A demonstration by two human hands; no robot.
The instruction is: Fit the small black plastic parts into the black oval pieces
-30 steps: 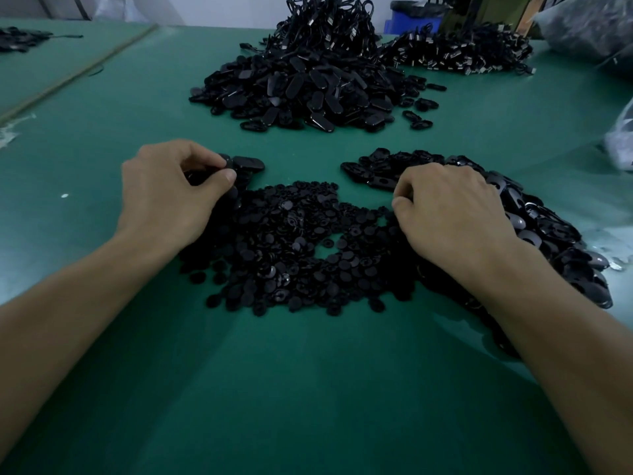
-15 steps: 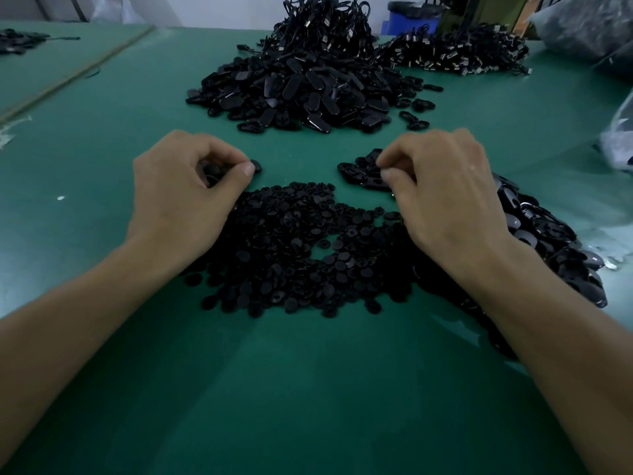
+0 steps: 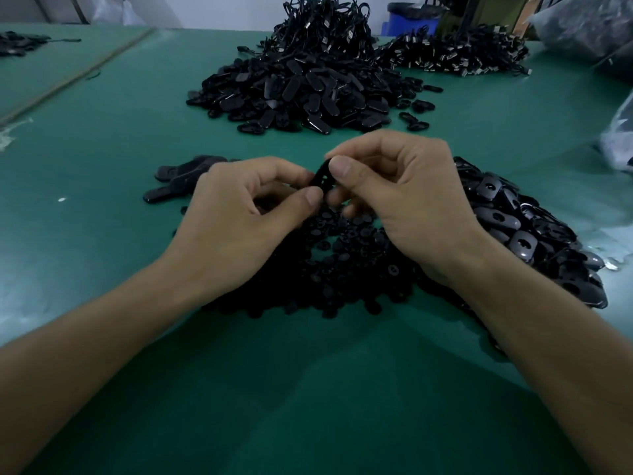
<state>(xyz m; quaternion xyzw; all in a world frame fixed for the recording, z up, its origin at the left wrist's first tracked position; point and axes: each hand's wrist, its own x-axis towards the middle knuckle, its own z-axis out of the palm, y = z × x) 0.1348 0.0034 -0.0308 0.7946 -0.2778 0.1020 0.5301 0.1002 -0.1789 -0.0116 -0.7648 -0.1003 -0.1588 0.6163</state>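
Both of your hands had lifted off the heaps since a second earlier and met over the middle of the green tabletop point(image 3: 308, 389). Toward its left edge a few loose oval pieces point(image 3: 181, 180) lay flat. Your left hand point(image 3: 239, 214) was curled, thumb and forefinger closed on the lower end of the black oval piece point(image 3: 320, 176); whether a small part sat between them, I could not tell. Under both hands lay the small black plastic parts point(image 3: 342, 269), heaped near the front edge. Your right hand point(image 3: 404, 200) had its thumb and forefinger clamped on the upper end of the same oval piece, held on edge above that heap. Toward the right edge lay the heap of oval pieces point(image 3: 513, 228). A larger far pile point(image 3: 301, 94) sat toward the back edge.
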